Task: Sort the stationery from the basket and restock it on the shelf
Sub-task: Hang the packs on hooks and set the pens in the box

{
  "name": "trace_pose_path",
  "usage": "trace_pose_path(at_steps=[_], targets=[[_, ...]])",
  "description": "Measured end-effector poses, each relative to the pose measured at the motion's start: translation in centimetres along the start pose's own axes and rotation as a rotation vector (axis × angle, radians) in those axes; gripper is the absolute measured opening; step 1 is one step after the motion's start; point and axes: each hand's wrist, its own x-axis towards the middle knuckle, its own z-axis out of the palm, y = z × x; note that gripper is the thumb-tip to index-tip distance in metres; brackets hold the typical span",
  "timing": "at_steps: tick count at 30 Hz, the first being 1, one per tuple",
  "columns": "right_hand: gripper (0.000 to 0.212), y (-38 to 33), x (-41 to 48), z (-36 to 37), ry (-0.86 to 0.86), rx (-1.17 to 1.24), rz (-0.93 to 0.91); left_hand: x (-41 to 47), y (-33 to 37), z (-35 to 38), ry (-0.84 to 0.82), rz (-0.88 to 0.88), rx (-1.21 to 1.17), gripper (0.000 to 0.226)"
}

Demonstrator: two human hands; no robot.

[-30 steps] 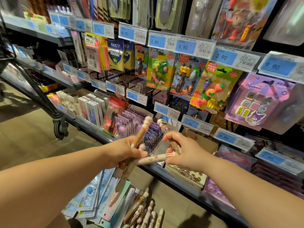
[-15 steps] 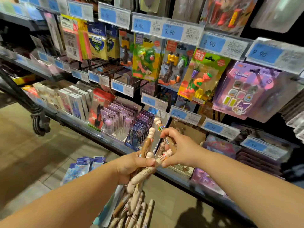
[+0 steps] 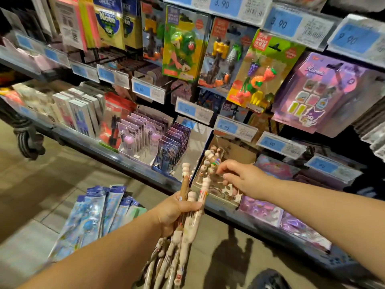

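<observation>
Right hand [image 3: 244, 180] has moved over to the pen box [image 3: 238, 154].
Left hand [image 3: 171, 213] grips many pens [image 3: 190, 226]; right fingers [image 3: 228, 176] bend loosely, hold unclear.

Head cam, fwd-down, prob. near shelf [image 3: 125, 159]

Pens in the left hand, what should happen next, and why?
Probably the right hand should take one from the pens that the left hand grips; it is at the box on the shelf, where matching pens stand.
</observation>
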Motion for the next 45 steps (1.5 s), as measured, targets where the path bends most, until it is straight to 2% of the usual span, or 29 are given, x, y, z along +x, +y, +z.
trace_pose_path(at_steps=[3,8,13,15,17,19,24,26,27,30,32,34,37,39,41,43,45], targets=[[0.027,0.4,0.7,0.7,-0.021,0.133,0.003,1.0,0.2,0.0,0.091,0.021,-0.036,0.024],[0.083,1.2,2.8,2.3,-0.153,0.491,0.087,2.5,1.2,0.3,0.133,0.052,0.011,0.017],[0.106,3.2,4.9,3.7,-0.188,0.677,0.202,3.9,2.1,-0.2,0.189,0.063,0.010,0.018],[0.092,4.4,5.5,4.1,-0.121,0.737,0.251,4.4,1.7,-0.6,0.245,0.048,-0.008,0.024],[0.062,6.0,5.6,4.5,-0.089,0.829,0.274,4.8,1.2,-0.9,0.268,0.031,0.000,0.025],[0.034,7.3,5.6,4.8,-0.062,0.813,0.304,5.2,0.5,-1.0,0.278,0.032,0.003,0.024],[0.019,7.9,6.1,4.8,0.065,0.771,0.383,6.7,0.1,-0.8,0.262,0.008,0.004,0.024],[0.017,7.9,6.5,4.7,0.098,0.725,0.397,7.4,0.3,-0.9,0.250,0.004,0.002,0.025],[0.019,8.2,6.7,4.7,0.116,0.624,0.399,7.7,0.3,-0.9,0.244,0.002,0.002,0.026],[0.032,8.6,7.2,4.4,0.174,0.411,0.445,8.3,0.3,-1.2,0.243,-0.012,0.003,0.029],[0.032,8.9,7.8,4.2,0.194,0.431,0.462,8.7,0.1,-1.6,0.236,-0.026,-0.013,0.029],[0.023,9.0,8.2,4.1,0.209,0.453,0.473,8.7,-0.1,-2.0,0.205,-0.028,-0.014,0.022],[0.007,9.9,9.1,4.4,0.328,0.489,0.454,8.8,-0.2,-2.5,0.180,-0.018,-0.011,0.018],[0.031,10.5,9.7,4.7,0.410,0.501,0.462,8.7,-0.1,-2.7,0.199,-0.009,-0.027,0.020],[0.042,10.9,10.0,4.5,0.466,0.524,0.526,8.6,-0.1,-2.9,0.207,-0.001,-0.043,0.029],[0.038,11.6,10.4,4.1,0.527,0.594,0.538,8.5,0.0,-3.2,0.219,0.004,-0.049,0.039],[0.021,11.6,10.7,3.5,0.627,0.592,0.505,8.4,0.0,-3.5,0.238,0.000,-0.051,0.044]])
